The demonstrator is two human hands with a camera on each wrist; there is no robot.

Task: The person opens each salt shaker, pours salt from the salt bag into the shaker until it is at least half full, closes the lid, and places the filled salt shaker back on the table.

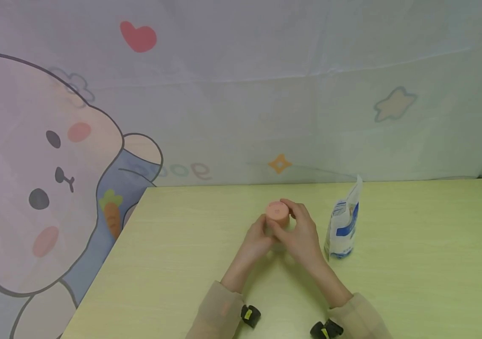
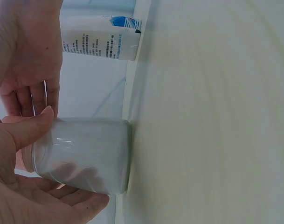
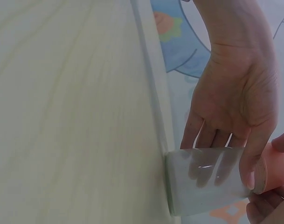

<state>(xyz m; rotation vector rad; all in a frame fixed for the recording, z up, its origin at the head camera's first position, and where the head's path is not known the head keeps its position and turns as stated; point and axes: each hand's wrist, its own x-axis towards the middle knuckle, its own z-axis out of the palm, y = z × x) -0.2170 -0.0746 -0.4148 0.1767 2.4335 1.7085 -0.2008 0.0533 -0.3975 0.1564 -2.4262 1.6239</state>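
A clear jar (image 2: 93, 151) stands upright on the table, capped by a round salmon-pink lid (image 1: 277, 214). My left hand (image 1: 257, 244) grips the jar's body just below the lid, thumb on the near side and fingers behind it; they show through the clear wall in the right wrist view. With thumb and fingers on opposite sides, my right hand (image 1: 302, 235) holds the lid from the right. In the head view both hands hide most of the jar's body.
To the right of my right hand stands a white and blue printed pouch (image 1: 343, 230), upright on the pale wooden table (image 1: 427, 263). Behind the table's back edge hangs a cloth backdrop (image 1: 241, 113) with cartoon prints.
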